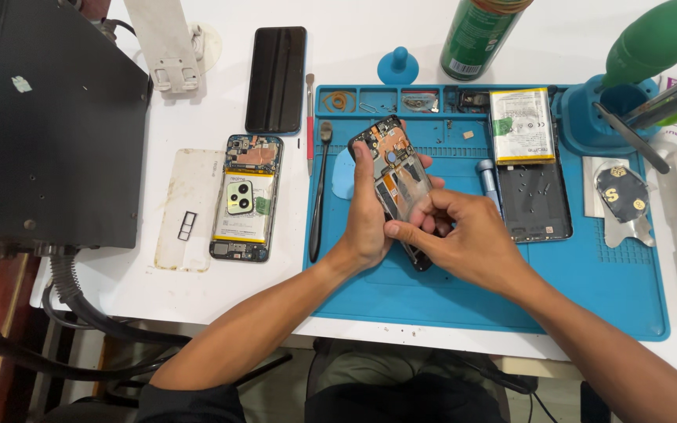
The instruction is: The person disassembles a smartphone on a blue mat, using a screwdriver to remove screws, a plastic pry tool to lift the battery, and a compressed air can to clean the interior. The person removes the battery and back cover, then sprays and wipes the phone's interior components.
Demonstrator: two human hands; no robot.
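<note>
Hands meet over the blue mat (589,298): left hand (366,223) wraps the opened phone frame (397,176), right hand (472,239) fingertips pinch its near end.

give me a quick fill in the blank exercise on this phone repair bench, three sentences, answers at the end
1. The left hand and right hand hold an opened phone frame over a silicone work mat coloured ____.
2. The battery at the back of the mat lies on the ____ hand's side.
3. The opened phone with a camera module rests on the white table, to the ____ of the mat.

Missing words: blue; right; left
</note>
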